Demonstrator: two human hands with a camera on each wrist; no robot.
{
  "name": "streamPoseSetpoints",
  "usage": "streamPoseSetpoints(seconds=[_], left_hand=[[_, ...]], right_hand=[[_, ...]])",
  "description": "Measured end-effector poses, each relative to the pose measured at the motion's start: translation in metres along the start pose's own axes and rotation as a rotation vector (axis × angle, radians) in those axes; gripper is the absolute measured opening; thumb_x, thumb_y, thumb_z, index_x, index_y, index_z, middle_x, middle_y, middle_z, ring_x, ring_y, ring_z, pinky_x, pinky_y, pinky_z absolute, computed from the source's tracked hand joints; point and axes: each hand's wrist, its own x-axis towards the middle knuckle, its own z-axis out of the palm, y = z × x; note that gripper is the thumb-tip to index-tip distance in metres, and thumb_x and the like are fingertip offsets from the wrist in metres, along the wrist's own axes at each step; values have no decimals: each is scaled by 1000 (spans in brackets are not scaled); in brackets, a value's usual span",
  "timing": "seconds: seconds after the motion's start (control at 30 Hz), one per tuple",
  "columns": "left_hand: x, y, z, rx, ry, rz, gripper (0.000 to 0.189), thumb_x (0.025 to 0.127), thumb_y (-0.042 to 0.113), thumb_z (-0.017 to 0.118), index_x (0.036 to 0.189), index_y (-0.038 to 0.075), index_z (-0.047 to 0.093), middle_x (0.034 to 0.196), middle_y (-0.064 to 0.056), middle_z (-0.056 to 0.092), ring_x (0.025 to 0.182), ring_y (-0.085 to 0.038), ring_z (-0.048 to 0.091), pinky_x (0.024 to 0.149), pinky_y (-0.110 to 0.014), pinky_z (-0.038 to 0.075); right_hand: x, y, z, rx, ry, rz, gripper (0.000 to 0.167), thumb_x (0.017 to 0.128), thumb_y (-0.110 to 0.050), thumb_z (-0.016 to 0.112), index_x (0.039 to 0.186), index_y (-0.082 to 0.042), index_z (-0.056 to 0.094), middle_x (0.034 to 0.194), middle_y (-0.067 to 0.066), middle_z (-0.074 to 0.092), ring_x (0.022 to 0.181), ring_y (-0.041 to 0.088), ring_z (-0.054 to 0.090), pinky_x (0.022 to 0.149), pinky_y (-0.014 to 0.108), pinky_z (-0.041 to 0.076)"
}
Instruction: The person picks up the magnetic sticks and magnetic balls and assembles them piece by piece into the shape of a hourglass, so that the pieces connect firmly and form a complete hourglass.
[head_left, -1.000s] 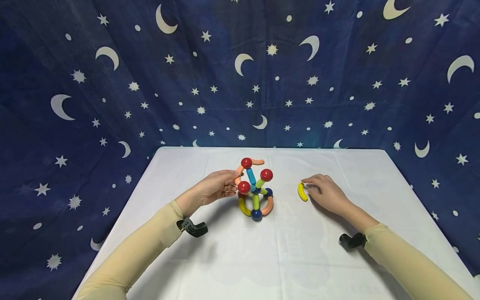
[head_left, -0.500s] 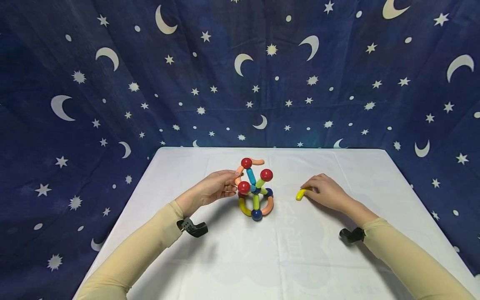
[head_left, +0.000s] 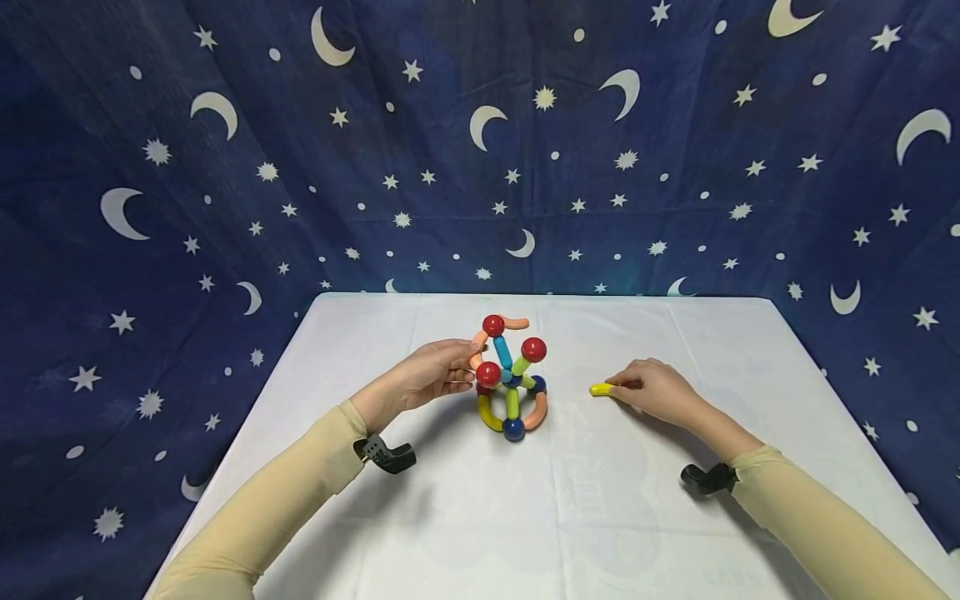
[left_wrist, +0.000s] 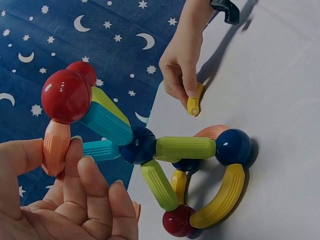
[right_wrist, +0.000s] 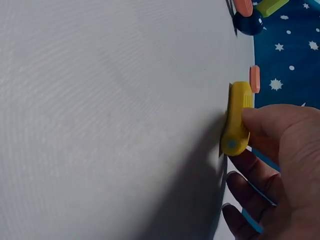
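Note:
A magnetic ball-and-stick structure (head_left: 512,403) stands left of the table's middle. Red balls top it, blue balls and green, yellow and orange sticks form its lower part. My left hand (head_left: 423,377) pinches an orange curved stick (left_wrist: 56,147) on its upper left side, between thumb and index finger; the other fingers are loosely bent. To the right of the structure, my right hand (head_left: 660,392) pinches a yellow curved magnetic stick (right_wrist: 237,120) between thumb and fingers. That stick is apart from the structure, low at the tabletop; whether it still touches the cloth I cannot tell.
Behind the structure lies another orange curved stick (head_left: 515,323). A white cloth (head_left: 465,517) covers the table, and a dark blue curtain (head_left: 442,200) with moons and stars hangs beyond its far edge.
My right hand has taken hold of the yellow curved stick and turned it from roughly upright in the head view to lying sideways, its free end pointing left. The left hand and structure stay put.

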Motion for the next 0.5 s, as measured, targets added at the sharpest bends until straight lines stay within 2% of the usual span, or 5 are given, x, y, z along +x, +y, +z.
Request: streamPoseSetpoints(seconds=[0.2, 0.3, 0.37, 0.5], left_hand=[[0, 0, -1, 1, 9, -6, 40, 104, 26, 61, 135, 2, 54, 89, -1, 64, 81, -16, 61, 83, -31, 55], [1, -1, -2, 1, 4, -3, 39, 104, 26, 61, 134, 3, 54, 89, 0, 64, 81, -15, 61, 84, -31, 55], [1, -1, -2, 0, 0, 0, 41, 104, 26, 61, 136, 2, 54, 89, 0, 64, 80, -15, 61, 84, -31, 55], [1, -2, -2, -5, 0, 3, 41, 104, 26, 61, 136, 1, 54, 88, 0, 64, 80, -15, 61, 85, -32, 55]], right_hand=[[4, -9, 1, -31, -6, -43, 17, 93, -26, 78, 108, -19, 79, 99, -8, 71, 93, 18, 57, 82, 42, 47], [10, -15, 0, 12, 1, -24, 17, 93, -26, 77, 108, -18, 76, 100, -6, 69, 94, 19, 57, 83, 43, 47], [16, -21, -2, 122, 8, 6, 21, 94, -26, 76, 112, -15, 74, 99, -2, 67, 92, 21, 57, 80, 41, 47], [33, -37, -12, 460, 3, 83, 36, 96, -28, 73, 124, -6, 69, 106, 13, 69, 93, 22, 60, 84, 44, 50]])
